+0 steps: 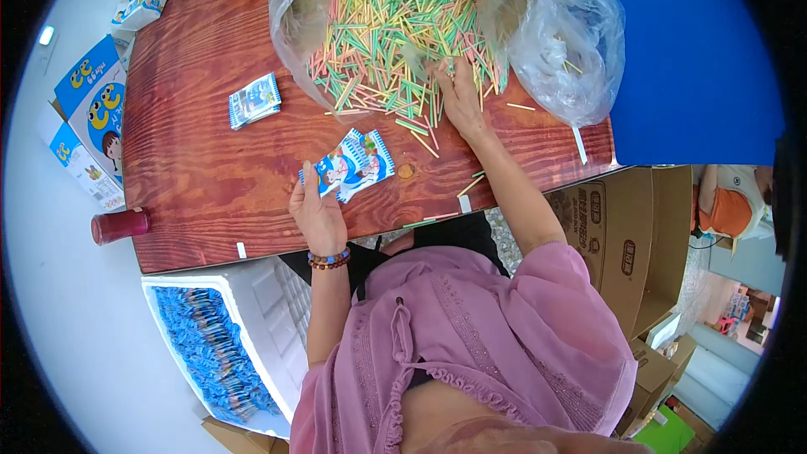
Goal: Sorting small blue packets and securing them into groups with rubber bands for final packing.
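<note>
Left hand (317, 212) holds blue-and-white packets (357, 164), seemingly two.

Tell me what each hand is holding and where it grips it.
Left hand holds blue printed packets by their lower left end. Right hand rests in the pile of coloured sticks; whether it grips any cannot be told.

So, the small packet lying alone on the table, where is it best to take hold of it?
Probably by its long edges, from above. The lone packet lies flat on the table, apart from the sticks, with free wood all around. Both hands are elsewhere: left hand, right hand.
</note>
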A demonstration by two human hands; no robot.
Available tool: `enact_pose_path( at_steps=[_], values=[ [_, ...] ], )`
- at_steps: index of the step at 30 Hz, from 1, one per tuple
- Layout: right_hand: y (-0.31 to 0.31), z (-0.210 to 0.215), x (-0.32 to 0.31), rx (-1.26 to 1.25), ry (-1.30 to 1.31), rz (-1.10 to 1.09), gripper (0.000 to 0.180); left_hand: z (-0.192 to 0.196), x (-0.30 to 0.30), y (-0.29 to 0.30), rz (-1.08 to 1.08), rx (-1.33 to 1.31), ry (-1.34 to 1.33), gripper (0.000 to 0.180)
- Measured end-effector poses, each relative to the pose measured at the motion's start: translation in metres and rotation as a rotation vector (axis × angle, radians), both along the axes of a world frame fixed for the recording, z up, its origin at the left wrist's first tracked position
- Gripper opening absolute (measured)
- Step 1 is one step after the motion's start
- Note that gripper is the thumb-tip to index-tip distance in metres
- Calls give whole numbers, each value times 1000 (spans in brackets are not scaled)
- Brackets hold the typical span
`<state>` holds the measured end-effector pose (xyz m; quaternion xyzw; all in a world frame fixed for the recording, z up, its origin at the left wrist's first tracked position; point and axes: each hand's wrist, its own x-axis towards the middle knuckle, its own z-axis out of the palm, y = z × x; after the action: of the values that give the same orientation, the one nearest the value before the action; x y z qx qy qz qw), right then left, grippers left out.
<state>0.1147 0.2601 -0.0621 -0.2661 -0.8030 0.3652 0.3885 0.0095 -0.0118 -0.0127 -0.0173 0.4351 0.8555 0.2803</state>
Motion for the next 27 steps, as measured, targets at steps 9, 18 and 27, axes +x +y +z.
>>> enact_pose_path(
  at_steps=[9,18,27],
  values=[
    [-8,28,-7,-524,177,52,29,3,0,0,-3,-15,-28,15],
    [0,20,-8,-322,15,-22,26,3,0,-2,-21,-9,-8,16],
    [-9,66,-19,-904,853,384,21,7,3,22,-73,29,-11,21]
  ],
)
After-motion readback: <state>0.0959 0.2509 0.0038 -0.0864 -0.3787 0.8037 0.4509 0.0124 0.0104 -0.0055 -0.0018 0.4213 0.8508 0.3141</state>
